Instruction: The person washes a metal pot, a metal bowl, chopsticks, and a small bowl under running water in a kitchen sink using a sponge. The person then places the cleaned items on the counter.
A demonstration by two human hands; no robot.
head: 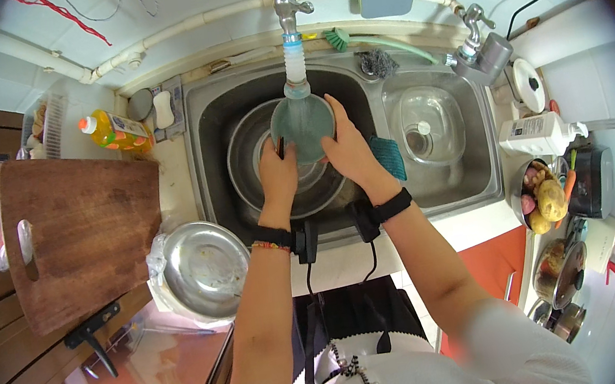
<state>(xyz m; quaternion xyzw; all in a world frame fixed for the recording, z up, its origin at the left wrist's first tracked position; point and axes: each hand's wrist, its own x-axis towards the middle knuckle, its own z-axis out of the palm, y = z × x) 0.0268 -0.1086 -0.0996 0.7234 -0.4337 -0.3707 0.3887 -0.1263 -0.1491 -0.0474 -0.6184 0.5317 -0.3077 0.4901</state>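
Both hands hold a grey-green bowl right under the outlet of a tap with a ribbed extension hose. Water seems to run into the bowl. My left hand grips its lower left rim, and a short dark object shows by the fingers; I cannot tell what it is. On the other side, my right hand clasps the rim with the thumb towards the inside. Below the bowl, a round metal basin rests in the left compartment of a steel sink, partly hidden by the hands.
A glass container sits in the right compartment. A teal cloth hangs over the divider. Left are a wooden cutting board, a metal bowl and a dish soap bottle. A white pump bottle and potatoes stand right.
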